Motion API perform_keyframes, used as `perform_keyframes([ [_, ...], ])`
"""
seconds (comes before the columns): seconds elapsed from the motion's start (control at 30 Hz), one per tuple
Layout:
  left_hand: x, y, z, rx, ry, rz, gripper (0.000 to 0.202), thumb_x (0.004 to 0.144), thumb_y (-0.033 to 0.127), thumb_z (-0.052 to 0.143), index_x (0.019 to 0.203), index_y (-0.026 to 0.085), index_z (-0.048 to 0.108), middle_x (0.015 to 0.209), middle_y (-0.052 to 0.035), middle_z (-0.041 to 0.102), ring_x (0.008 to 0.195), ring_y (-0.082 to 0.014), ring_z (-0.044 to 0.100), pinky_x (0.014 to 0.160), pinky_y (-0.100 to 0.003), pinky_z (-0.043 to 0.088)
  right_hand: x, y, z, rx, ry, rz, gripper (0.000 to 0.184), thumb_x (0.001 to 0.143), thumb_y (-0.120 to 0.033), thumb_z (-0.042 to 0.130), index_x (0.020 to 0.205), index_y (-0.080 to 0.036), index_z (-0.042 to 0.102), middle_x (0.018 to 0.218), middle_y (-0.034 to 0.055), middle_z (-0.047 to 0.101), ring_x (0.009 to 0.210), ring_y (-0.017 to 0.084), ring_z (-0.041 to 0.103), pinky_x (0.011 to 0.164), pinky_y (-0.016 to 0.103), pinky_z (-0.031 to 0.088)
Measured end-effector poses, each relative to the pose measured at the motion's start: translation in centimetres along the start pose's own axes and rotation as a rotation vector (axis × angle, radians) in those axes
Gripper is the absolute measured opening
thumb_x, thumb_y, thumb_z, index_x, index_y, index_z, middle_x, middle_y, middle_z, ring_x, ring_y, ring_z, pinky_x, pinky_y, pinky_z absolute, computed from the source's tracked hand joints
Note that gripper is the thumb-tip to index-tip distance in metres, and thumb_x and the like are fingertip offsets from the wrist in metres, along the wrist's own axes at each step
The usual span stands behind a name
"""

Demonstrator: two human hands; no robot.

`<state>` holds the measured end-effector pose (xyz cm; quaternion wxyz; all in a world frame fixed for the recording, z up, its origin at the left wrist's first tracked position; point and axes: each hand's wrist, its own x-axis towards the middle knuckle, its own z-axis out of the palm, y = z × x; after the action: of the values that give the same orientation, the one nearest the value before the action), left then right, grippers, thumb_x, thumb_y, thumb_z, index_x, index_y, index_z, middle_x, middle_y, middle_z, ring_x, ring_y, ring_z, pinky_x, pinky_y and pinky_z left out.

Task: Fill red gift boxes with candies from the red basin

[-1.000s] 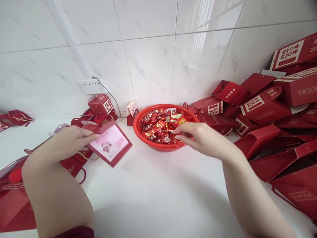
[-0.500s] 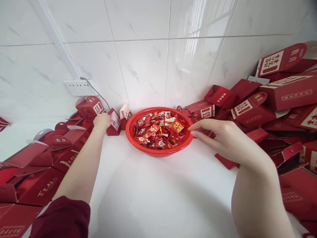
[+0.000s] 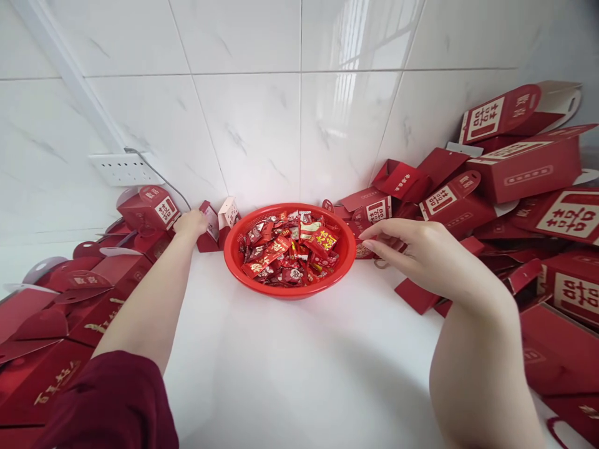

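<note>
I see left hand (image 3: 191,226) at small box (image 3: 211,226), upright left of basket (image 3: 290,290), seemingly steadying it; fingers hidden, can't tell. Right hand (image 3: 425,252): thumb, forefinger slightly parted, empty, beside basket, likely central for reach.

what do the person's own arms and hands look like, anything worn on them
The left arm wears a plain dark maroon sleeve that stops short of the wrist, leaving the lower forearm bare. No sleeve shows on the visible part of the right arm. The left hand and right hand are ungloved, and no watch, ring or bracelet can be seen.
</note>
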<state>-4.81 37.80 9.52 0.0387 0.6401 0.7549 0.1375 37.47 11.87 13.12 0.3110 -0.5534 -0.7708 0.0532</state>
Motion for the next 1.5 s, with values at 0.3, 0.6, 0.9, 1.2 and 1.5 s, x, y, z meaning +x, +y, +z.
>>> perform_keyframes([
  [0.3,-1.0,2.0,-1.2,0.054,0.248,0.152,0.072,0.100,0.058,0.017,0.154,0.013,0.030,0.158,-0.0222,0.033,0.145,-0.0397,0.030,0.111,-0.057,0.029,-0.8,0.3,-1.5,-0.007,0.062,0.035,0.019,0.095,-0.032,0.055,0.098,-0.023,0.071,0.092,0.0023,0.076,0.076,0.019,0.071,0.069,0.029,0.053],
  [0.6,-3.4,3.5,1.0,0.170,0.056,0.407,0.039,0.097,0.031,0.041,0.118,0.014,0.069,0.160,-0.0130,0.036,0.146,-0.0406,0.029,0.115,-0.072,0.006,-4.3,2.8,-5.5,-0.083,0.290,0.417,0.020,0.089,-0.043,0.062,0.095,-0.028,0.073,0.078,-0.0001,0.073,0.071,0.019,0.066,0.069,0.031,0.046],
  [0.9,-13.7,6.9,-4.6,-0.076,0.299,0.614,0.054,0.101,0.050,0.037,0.136,0.013,0.054,0.155,-0.0099,0.041,0.142,-0.0315,0.039,0.121,-0.050,0.028,-6.2,9.5,-7.0,-0.081,0.134,0.888,0.031,0.092,-0.022,0.047,0.115,-0.021,0.068,0.086,0.0079,0.075,0.077,0.021,0.071,0.076,0.033,0.052],
  [1.2,-28.7,5.9,-7.4,0.041,-0.219,1.235,0.042,0.092,0.043,0.060,0.133,0.047,0.057,0.130,0.0106,0.068,0.113,-0.0212,0.069,0.096,-0.032,0.056,-2.6,11.7,-4.0,-0.058,-0.088,0.951,0.033,0.092,-0.051,0.054,0.097,-0.021,0.066,0.068,0.0058,0.073,0.067,0.022,0.072,0.062,0.030,0.052],
  [1.5,-29.2,5.5,-8.3,0.001,-0.160,1.136,0.037,0.095,0.047,0.056,0.130,0.039,0.062,0.127,0.0067,0.070,0.113,-0.0204,0.068,0.100,-0.029,0.053,-2.3,7.8,-3.9,-0.328,-0.100,0.741,0.015,0.080,-0.016,0.060,0.089,-0.021,0.071,0.095,0.0086,0.073,0.075,0.019,0.062,0.068,0.031,0.043],
])
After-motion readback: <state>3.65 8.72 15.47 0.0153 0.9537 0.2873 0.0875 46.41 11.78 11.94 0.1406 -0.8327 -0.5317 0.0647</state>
